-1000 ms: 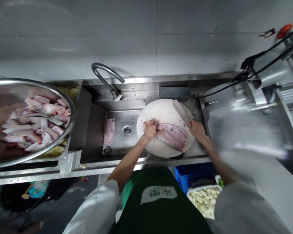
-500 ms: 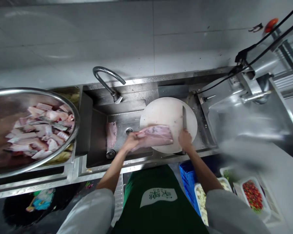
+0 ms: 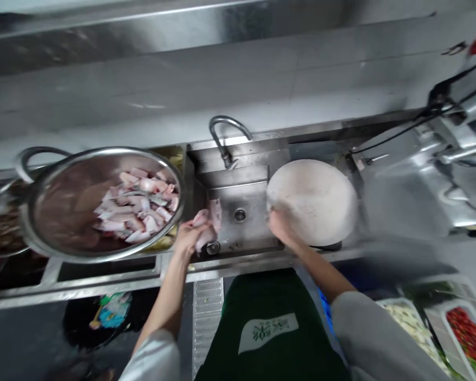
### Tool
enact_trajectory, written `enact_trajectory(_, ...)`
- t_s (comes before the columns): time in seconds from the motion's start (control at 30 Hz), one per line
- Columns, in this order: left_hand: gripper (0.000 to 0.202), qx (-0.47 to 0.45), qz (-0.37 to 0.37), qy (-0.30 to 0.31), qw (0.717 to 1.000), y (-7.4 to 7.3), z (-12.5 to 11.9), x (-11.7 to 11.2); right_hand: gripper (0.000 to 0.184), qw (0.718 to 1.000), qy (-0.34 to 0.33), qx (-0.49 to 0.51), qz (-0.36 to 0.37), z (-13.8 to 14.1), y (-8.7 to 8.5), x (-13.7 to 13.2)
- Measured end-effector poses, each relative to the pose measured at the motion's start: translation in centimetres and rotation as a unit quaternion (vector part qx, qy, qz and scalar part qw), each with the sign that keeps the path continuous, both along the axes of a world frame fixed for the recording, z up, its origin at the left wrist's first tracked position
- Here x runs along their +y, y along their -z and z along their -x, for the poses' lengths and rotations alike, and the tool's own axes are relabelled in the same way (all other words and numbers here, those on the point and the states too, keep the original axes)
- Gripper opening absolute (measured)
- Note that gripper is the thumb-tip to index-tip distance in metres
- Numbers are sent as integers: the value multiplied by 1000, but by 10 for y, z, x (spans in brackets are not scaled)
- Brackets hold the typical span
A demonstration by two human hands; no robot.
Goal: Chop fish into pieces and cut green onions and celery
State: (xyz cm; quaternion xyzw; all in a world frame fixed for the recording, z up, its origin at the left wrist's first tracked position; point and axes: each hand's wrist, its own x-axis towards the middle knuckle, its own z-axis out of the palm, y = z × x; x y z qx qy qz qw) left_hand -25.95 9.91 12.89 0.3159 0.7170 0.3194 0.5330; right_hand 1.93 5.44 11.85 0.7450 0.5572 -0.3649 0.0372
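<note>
A: Left hand [image 3: 188, 236] — position and grip?

B: At the left front corner of the sink [image 3: 238, 233], fingers closed around a pale pink piece of fish [image 3: 203, 227]. The piece hangs between the hand and the basin, just beside the big steel bowl [image 3: 63, 211].

A: Anything else in the basin?

B: A second fillet [image 3: 215, 211] lying on the sink floor, left of the drain [image 3: 240, 215], under the faucet [image 3: 226, 135]. It looks to touch the held piece, but blur makes that hard to settle.

A: Right hand [image 3: 280, 226]?

B: At the left edge of the round white cutting board [image 3: 313, 203], which sits over the sink's right side. The hand is smeared by motion; cannot tell whether it grips anything or how far it is spread.

A: Bowl contents?

B: Heaped cut fish pieces [image 3: 137, 209], pink and white, toward its right half.

A: Foreground?

B: Green apron [image 3: 269, 328], and at lower right a tray of red chillies [image 3: 466, 333] beside a tray of pale chopped stuff [image 3: 408, 323].
</note>
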Motion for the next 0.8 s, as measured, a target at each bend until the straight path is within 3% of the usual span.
enact_trajectory(0.13,39,-105,-31,60,992,0,-50,16,37,987,78,-144,-1,-88,0,-35)
enact_trajectory(0.27,56,-232,-74,141,960,3,-144,18,35,962,152,-226,-13,-169,3,-85)
enact_trajectory(0.37,59,-282,-51,197,937,21,-212,8,35,953,179,-245,-21,-219,6,-121)
enact_trajectory(0.43,53,-254,-16,220,942,41,-239,0,35,950,183,-250,-28,-244,8,-138)
enact_trajectory(0.57,43,-144,26,225,963,80,-244,-15,38,952,198,-228,-56,-266,9,-134)
enact_trajectory(0.7,41,-84,20,219,972,97,-222,-24,40,967,141,-184,-105,-257,5,-73)
enact_trajectory(0.8,41,-82,-20,163,983,101,-211,-31,38,975,87,-162,-125,-248,3,-27)
